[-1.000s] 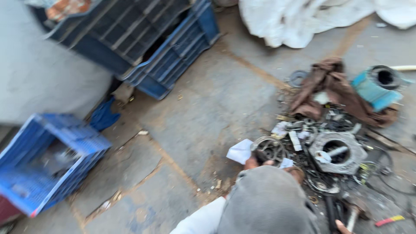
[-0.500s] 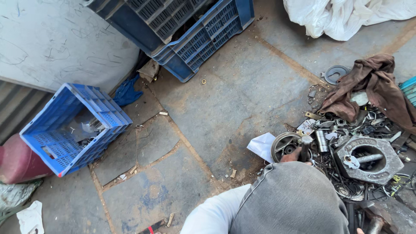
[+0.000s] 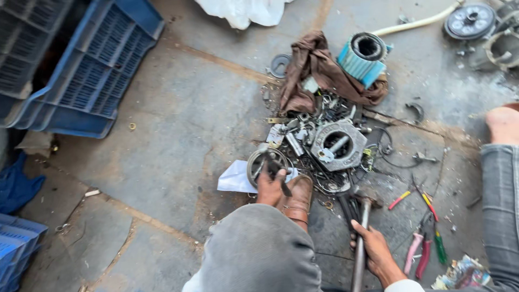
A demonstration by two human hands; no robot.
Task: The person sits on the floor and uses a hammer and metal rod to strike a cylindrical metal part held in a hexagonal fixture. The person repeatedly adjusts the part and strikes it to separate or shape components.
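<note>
My left hand (image 3: 269,188) is closed around a short dark metal tool (image 3: 279,177) whose tip rests on a round metal ring part (image 3: 264,160) on the floor. That ring lies partly on a white sheet of paper (image 3: 233,178). Lower right, my right hand (image 3: 374,250) grips the long handle of a hammer (image 3: 360,238), whose head lies near the scrap pile. My grey-trousered knee (image 3: 259,251) and a brown shoe (image 3: 299,196) sit between the hands.
A pile of metal parts with a square grey housing (image 3: 338,143), a brown rag (image 3: 313,70) and a blue ribbed cylinder (image 3: 363,54) lies ahead. Pliers (image 3: 419,253) and screwdrivers (image 3: 401,200) lie right. Blue crates (image 3: 92,70) stand left. A bare foot (image 3: 503,125) is at the right.
The view has swung to the right and closer, so the crates slid left. My right hand holding the hammer and the tools on the right have come into view.
</note>
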